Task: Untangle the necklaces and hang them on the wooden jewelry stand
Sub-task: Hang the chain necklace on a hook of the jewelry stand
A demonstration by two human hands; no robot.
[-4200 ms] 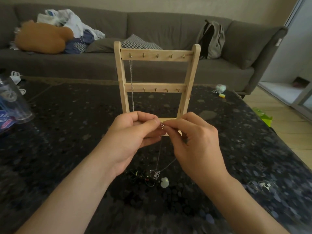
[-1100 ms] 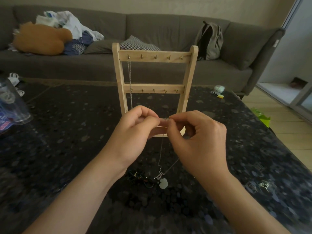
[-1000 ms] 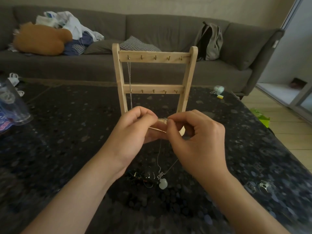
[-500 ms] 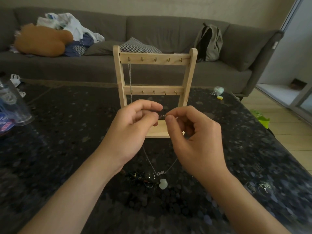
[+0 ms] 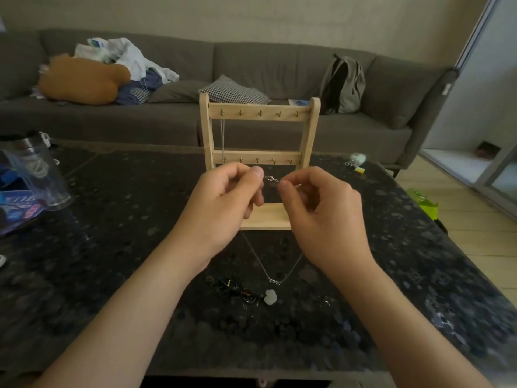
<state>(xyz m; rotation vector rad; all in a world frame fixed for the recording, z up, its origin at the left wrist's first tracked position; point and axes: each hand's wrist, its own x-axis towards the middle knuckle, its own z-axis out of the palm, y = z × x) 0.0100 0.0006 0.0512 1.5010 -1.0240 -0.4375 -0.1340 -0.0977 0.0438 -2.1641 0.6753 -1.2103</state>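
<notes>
Head view: left hand [image 5: 223, 208] and right hand [image 5: 321, 217] pinch the clasp ends of the necklace [image 5: 274, 281], stretched sideways between them, with the wooden jewelry stand [image 5: 313, 130] directly beyond and its free hooks [image 5: 260, 113] above both hands.

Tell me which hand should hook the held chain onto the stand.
Probably right. The right hand pinches the held chain under free hooks of the stand; the left hand sits close below the hung chain and might snag it.
</notes>
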